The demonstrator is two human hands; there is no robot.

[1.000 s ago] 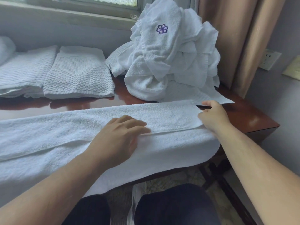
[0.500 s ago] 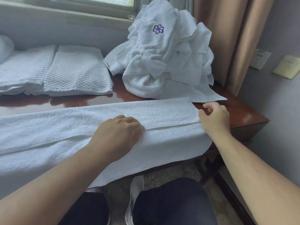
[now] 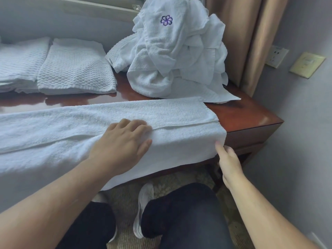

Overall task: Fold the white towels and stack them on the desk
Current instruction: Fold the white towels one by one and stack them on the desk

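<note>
Towel (image 3: 161,112), long and white, lies folded lengthwise across the front of the desk (image 3: 251,115), its near edge hanging over the front. Left hand (image 3: 122,141) rests flat on it at the fold seam, fingers straight and close together; right hand (image 3: 229,159) touches the hanging right corner below the desk edge, grip not discernible. Unfolded heap (image 3: 176,60) sits back right, folded towels (image 3: 75,69) back left.

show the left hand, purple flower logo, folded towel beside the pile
left hand (image 3: 124,142), head view, back of hand
purple flower logo (image 3: 166,20), head view, its centre
folded towel beside the pile (image 3: 75,69), head view, top face
</note>
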